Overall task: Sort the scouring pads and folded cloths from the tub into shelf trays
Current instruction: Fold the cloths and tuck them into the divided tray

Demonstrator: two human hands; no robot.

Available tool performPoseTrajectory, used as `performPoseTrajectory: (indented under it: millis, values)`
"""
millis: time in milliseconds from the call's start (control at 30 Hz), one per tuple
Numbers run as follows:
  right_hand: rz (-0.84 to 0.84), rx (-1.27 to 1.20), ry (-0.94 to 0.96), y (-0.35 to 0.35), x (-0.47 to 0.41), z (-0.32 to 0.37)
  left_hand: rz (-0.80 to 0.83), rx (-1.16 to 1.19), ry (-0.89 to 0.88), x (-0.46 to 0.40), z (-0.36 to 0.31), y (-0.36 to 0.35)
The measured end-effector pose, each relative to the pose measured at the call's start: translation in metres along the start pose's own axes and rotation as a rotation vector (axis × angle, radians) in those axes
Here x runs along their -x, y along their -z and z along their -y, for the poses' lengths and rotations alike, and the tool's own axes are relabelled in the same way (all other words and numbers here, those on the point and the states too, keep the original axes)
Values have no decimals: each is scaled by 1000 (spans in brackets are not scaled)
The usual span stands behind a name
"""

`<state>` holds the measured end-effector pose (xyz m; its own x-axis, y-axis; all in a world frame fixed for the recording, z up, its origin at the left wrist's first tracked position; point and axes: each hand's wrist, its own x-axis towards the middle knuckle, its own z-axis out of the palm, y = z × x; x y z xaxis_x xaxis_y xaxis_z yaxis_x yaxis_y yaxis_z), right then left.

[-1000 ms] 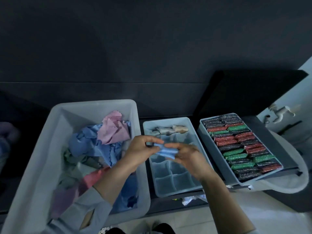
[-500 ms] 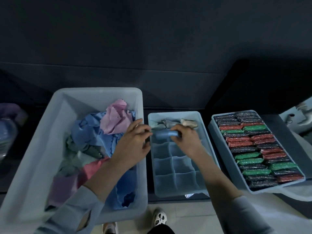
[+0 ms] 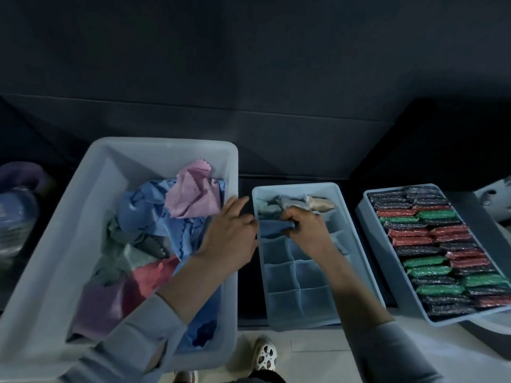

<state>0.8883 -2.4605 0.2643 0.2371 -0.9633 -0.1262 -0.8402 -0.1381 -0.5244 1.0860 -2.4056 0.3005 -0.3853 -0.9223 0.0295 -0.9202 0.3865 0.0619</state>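
Dark wall panels (image 3: 249, 64) fill the whole background, with everything sitting on a dim shelf-like ledge below them. Right in the middle is the folded blue cloth (image 3: 272, 227) — it's down in a cell on the left side of the divided tray (image 3: 356, 239), second row from the back. The right hand (image 3: 302, 230) has its fingers curled down onto that cloth, clamped on its right end and pushing it into the cell. The left hand (image 3: 229, 230) is just beside it, fingers fairly straight and spread, hovering over the gap between tub and tray, with its fingertips right at the cloth's left end — can't tell if they actually touch it.

Back row of the same tray already has a few rolled cloths (image 3: 296, 204), greyish and beige ones. The cells nearer the camera are bare.

Left of that is the big pale tub (image 3: 55, 258), with a messy pile of loose cloths (image 3: 166, 225) in it: blue, pink, green, red, purple.

Off to the right, the second tray (image 3: 365, 214) is packed with scouring pads (image 3: 437, 244) in rows of black, red and green, and it sits tilted on something white. A pale shoe (image 3: 265, 355) pokes out on the light floor at the bottom.
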Motion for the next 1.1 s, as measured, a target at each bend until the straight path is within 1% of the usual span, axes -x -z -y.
performPoseTrajectory:
  millis: [67, 200, 300, 367, 500, 567, 633, 733, 800, 867, 933, 1033, 1100]
  values:
    - [-13, 18, 6, -3, 0, 1, 25, -17, 2, -1, -2, -3]
    - [-19, 108, 54, -4, -2, 6, 23, -42, -6, -5, -2, -4]
    - [-68, 54, 83, -7, -1, 8, 39, -28, -20, -6, -1, -8]
    - [-56, 56, 44, -12, 1, 12, 24, -29, -31, -6, 0, -10]
    - [13, 353, -4, -8, -6, 15, 29, 6, -39, -4, 0, -6]
    - [39, 406, -12, 0, -6, 12, 41, 19, -53, -7, -5, -6]
    - [43, 385, -9, 5, -2, 5, 21, 18, -46, -11, -14, -8]
    - [14, 286, -2, 9, 5, -1, -59, 45, -41, -17, -37, -12]
    - [-18, 238, 31, 10, 8, -7, -7, 114, 6, -21, -54, -13]
    - [-55, 197, 65, 11, 12, -6, 114, 223, 157, -23, -62, -18]
    - [-83, 198, 66, 12, 14, -7, 162, 333, 284, -25, -67, -23]
    - [-59, 309, 71, 11, 8, -5, 182, 474, 343, -27, -69, -25]
    - [-29, 334, 94, 6, 5, -2, 174, 492, 344, -26, -68, -25]
